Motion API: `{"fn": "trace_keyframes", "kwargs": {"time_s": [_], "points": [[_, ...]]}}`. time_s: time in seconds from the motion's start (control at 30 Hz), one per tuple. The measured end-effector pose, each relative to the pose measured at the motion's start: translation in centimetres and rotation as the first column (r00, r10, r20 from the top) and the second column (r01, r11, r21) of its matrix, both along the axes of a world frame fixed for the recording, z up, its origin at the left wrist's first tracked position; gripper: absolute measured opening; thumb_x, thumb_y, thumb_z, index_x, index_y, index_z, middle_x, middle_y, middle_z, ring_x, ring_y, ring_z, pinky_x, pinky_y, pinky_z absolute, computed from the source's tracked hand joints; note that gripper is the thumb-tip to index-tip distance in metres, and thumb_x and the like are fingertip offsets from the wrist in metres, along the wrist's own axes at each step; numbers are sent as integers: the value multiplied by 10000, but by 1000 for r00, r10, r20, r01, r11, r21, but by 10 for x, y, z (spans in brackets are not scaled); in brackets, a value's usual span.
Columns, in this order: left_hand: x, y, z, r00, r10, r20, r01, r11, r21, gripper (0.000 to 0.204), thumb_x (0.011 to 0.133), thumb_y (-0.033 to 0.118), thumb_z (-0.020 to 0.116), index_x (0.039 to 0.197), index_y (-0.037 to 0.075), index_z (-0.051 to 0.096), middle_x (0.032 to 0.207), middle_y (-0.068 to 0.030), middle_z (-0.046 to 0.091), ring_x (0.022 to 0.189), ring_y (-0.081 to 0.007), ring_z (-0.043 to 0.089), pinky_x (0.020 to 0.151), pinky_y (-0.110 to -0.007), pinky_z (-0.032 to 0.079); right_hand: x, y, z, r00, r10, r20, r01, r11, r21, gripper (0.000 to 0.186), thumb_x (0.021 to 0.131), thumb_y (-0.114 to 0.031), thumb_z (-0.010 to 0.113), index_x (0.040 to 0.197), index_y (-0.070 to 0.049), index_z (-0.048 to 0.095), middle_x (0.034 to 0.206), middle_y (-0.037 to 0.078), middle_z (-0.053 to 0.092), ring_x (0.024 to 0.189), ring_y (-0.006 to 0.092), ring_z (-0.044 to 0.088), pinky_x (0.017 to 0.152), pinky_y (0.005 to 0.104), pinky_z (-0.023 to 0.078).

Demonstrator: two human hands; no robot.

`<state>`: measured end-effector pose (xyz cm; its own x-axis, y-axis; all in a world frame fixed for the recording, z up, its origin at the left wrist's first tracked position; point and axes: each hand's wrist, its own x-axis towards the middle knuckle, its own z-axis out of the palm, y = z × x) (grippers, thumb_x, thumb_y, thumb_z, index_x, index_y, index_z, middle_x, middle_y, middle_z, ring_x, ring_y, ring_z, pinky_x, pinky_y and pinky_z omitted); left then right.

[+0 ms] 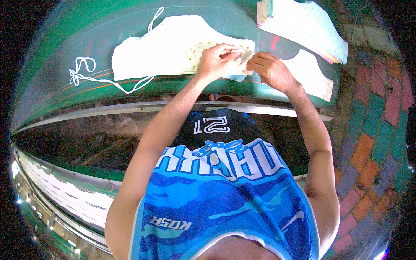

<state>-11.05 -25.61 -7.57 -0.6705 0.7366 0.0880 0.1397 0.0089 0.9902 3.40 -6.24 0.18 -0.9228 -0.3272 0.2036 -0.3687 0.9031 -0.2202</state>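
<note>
A stack of cut fabric pieces (160, 47), white with small coloured dots, lies on the green table. My left hand (214, 63) rests over its right end, thumb and fingers pinched on the edge of a top piece. Close beside it, my right hand (273, 71) has its fingertips drawn together at the same end of the stack, apparently on a fabric edge; the exact grip is hidden. A smaller white fabric piece (310, 73) lies beyond my right wrist.
White cord (97, 79) trails out from under the stack to the left, knotted, with another loop behind. A second stack of dotted fabric (305, 26) sits at the far right. The green table (99, 39) has a pale front rail (147, 107). Coloured paving (377, 143) lies right.
</note>
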Motion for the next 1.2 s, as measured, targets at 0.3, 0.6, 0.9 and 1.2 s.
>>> {"fn": "trace_keyframes", "kwargs": {"time_s": [0.3,0.6,0.9,1.2], "points": [[-23,-34,23,995,-4,101,1,1000,31,391,960,149,800,1291,-26,689,1028,-102,787,935,-114,727,817,-260,579,-61,-32,1,979,-67,-191,42,990,-132,415,753,-68,797,1161,-93,728,1079,57,734,1051,282,678,941,430,575],[-47,-36,18,920,158,359,-181,983,32,331,952,65,790,1226,13,613,891,-44,727,733,-50,634,610,-199,499,-57,-40,-8,972,-174,-156,120,945,-305,380,859,-116,757,1233,-80,699,1158,106,706,1085,327,664,954,445,551],[-55,-47,29,738,93,669,-291,938,191,103,1031,55,688,1125,98,694,902,9,700,688,-58,612,580,-212,497,-2,-41,-32,982,-138,-126,114,977,-179,498,714,11,732,1206,-63,723,1243,84,693,1138,301,656,979,435,543],[-74,-54,99,990,-91,-105,79,990,-113,201,1040,58,661,1209,22,763,969,4,741,786,-38,605,664,-197,472,-4,-48,-20,966,-205,-159,179,970,-162,220,762,-42,739,981,-53,733,1066,68,722,1011,262,682,909,404,552]]}}
